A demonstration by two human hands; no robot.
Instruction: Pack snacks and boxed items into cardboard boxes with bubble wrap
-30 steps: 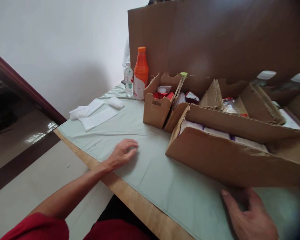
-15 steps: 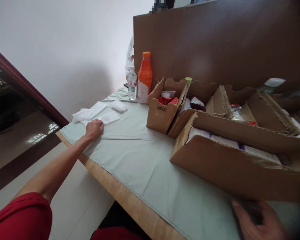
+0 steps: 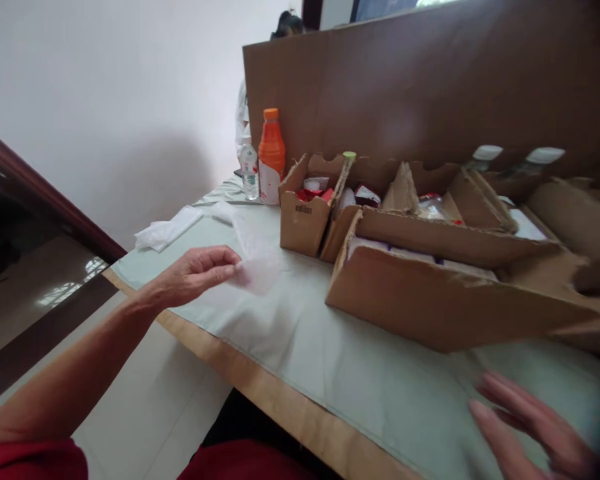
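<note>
Between thumb and fingers, my left hand (image 3: 200, 272) pinches one end of a thin translucent plastic bag (image 3: 261, 272). The bag is lifted off the cloth and smeared by motion; its far end trails back toward the bottles. Behind my left hand another whitish plastic bag (image 3: 167, 230) lies flat on the table. At the lower right, my right hand (image 3: 535, 427) hovers over the cloth in front of the long cardboard box (image 3: 405, 293). Its fingers are apart, somewhat blurred, and nothing shows in them.
White packs (image 3: 413, 255) lie in the long box. Behind it stand cardboard compartments (image 3: 305, 223) with small packaged goods. An orange bottle (image 3: 271, 157) and a clear water bottle (image 3: 249, 172) stand before a tall cardboard panel (image 3: 380, 93). The table's wooden edge (image 3: 260, 377) runs along my side.
My left hand has raised a plastic bag from the table and brought it to the right. My right hand has come away from the long box's front, fingers spread. The view has shifted slightly.
</note>
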